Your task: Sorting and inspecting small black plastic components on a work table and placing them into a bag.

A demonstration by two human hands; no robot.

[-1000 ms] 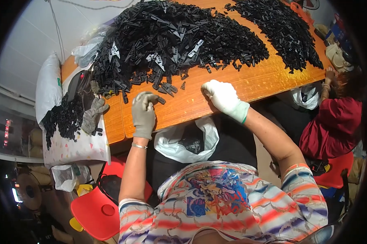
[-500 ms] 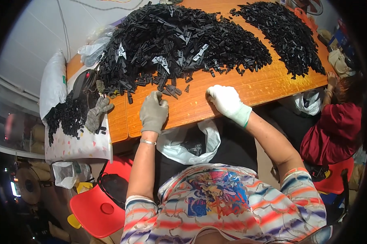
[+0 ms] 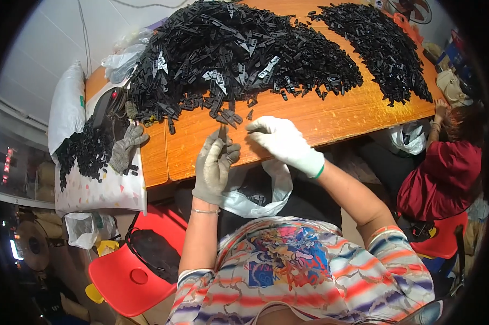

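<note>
The left hand (image 3: 215, 165), in a grey glove, is over the near edge of the wooden table (image 3: 323, 123), with thumb and fingertips pinched on a slim black part (image 3: 222, 133). The part is narrow in this view; its long axis runs nearly in line with the forearm, its visible end pointing away from the wearer, toward a few loose parts (image 3: 229, 117) at the front of the large pile (image 3: 217, 59). Whether it touches those parts cannot be told. The right hand (image 3: 282, 142), in a white glove, is just beside and to the right, fingers bent and turned toward the left hand, with a gap between the two; whether its fingertips grip anything cannot be told. Below the hands, an open white bag (image 3: 281, 189) sits at the lap. A second black pile (image 3: 385, 51) lies farther right on the table, and a spare grey glove (image 3: 128, 147) lies at the left
</note>
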